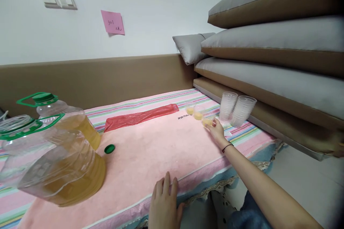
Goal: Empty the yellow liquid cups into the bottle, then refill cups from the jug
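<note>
My right hand (217, 133) reaches to the far right of the pink towel (145, 161), its fingers closed on a small clear plastic cup (207, 123) with yellow liquid in it. Two more such cups, a middle cup (199, 115) and a far cup (190, 109), stand in a row behind it, each holding some yellow liquid. Flat on the towel's front edge rests my left hand (164, 200), fingers stretched out and holding nothing. Two stacks of clear plastic cups, a left stack (228, 106) and a right stack (243, 111), stand just right of my right hand.
At left stand an uncapped large jug (67, 175) and a green-capped jug (83, 127), both with yellow liquid. A green cap (109, 149) lies near them. A red plastic bag (142, 116) lies behind the towel. Stacked cushions (268, 61) border the right side.
</note>
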Motion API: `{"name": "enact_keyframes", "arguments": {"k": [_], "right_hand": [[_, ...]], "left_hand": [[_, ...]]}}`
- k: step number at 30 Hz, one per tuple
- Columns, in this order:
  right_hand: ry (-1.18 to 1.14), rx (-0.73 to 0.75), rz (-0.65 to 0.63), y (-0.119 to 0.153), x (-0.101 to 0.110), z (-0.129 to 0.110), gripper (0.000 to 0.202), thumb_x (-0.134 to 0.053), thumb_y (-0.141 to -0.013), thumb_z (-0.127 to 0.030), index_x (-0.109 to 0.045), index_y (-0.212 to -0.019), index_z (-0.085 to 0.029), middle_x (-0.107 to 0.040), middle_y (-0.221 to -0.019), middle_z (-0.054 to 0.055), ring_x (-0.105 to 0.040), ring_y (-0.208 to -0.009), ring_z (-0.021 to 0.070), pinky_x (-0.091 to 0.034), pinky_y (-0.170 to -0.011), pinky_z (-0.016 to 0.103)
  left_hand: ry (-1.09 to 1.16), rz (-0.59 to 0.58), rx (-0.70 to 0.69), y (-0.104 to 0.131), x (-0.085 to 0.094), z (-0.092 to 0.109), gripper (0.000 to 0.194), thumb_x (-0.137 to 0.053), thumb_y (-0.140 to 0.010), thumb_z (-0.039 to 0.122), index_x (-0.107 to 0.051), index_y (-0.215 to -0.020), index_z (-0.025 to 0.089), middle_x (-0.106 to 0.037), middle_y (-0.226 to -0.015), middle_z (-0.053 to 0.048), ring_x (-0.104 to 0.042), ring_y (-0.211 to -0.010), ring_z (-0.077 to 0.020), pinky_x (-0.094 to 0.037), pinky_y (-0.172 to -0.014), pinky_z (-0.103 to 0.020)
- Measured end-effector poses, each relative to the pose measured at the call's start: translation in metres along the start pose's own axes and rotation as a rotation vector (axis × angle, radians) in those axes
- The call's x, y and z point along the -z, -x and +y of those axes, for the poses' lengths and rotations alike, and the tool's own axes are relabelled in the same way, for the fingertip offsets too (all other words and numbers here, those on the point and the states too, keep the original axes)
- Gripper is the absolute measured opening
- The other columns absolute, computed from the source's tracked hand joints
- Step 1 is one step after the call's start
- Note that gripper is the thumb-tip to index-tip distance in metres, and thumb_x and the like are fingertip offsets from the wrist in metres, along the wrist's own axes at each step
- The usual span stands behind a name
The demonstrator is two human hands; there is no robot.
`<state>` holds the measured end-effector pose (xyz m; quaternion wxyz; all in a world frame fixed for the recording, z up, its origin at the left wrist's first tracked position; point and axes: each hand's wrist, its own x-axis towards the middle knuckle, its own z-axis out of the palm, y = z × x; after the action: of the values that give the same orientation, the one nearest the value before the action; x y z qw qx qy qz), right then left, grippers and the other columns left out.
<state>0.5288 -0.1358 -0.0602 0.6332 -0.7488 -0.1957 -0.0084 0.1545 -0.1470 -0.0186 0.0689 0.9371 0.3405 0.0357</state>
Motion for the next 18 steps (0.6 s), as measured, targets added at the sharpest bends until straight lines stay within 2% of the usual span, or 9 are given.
{"name": "enact_keyframes", "arguments": {"k": [2,5,11,14,18], "right_hand": [[0.010,-0.033,0.027,0.005,0.004,-0.002,0.057,-0.075,-0.064,-0.030,-0.059,-0.118,-0.020,-0.066,-0.121,0.011,-0.064,-0.109,0.0284,-0.051,-0.092,0.042],[0.027,-0.070,0.089,0.012,0.012,-0.005,0.054,-0.074,-0.058,-0.031,-0.062,-0.109,-0.019,-0.069,-0.115,0.012,-0.066,-0.103,0.0295,-0.052,-0.087,0.041],[0.068,-0.079,0.249,0.009,0.044,-0.002,0.032,-0.071,-0.064,-0.034,-0.061,-0.091,-0.021,-0.070,-0.096,0.006,-0.066,-0.081,0.0224,-0.053,-0.079,0.038],[0.103,-0.076,0.339,0.001,0.058,0.001,0.029,-0.071,-0.068,-0.032,-0.059,-0.092,-0.019,-0.067,-0.096,0.005,-0.064,-0.088,0.0220,-0.050,-0.086,0.041],[0.140,-0.091,0.388,-0.007,0.060,0.004,0.040,-0.072,-0.062,-0.034,-0.058,-0.096,-0.019,-0.065,-0.103,0.010,-0.061,-0.103,0.0307,-0.045,-0.097,0.047]], "left_hand": [[-0.012,-0.012,-0.003,0.000,0.003,0.000,0.059,-0.059,-0.079,0.018,-0.055,-0.137,0.023,-0.049,-0.150,-0.009,-0.049,-0.130,-0.0303,-0.040,-0.110,-0.044],[-0.037,-0.011,-0.015,-0.001,0.004,0.000,0.059,-0.058,-0.080,0.017,-0.054,-0.138,0.024,-0.049,-0.149,-0.009,-0.049,-0.129,-0.0294,-0.041,-0.109,-0.044],[-0.105,0.063,-0.065,-0.001,-0.001,-0.002,0.055,-0.058,-0.081,0.018,-0.056,-0.137,0.022,-0.053,-0.145,-0.010,-0.052,-0.125,-0.0296,-0.044,-0.107,-0.045],[-0.128,0.095,-0.081,-0.001,-0.004,-0.002,0.055,-0.060,-0.080,0.016,-0.058,-0.135,0.023,-0.055,-0.144,-0.010,-0.054,-0.122,-0.0296,-0.045,-0.105,-0.045],[-0.147,0.131,-0.091,-0.001,-0.008,-0.003,0.055,-0.062,-0.079,0.016,-0.059,-0.133,0.024,-0.056,-0.142,-0.010,-0.055,-0.120,-0.0296,-0.046,-0.103,-0.046]]}}
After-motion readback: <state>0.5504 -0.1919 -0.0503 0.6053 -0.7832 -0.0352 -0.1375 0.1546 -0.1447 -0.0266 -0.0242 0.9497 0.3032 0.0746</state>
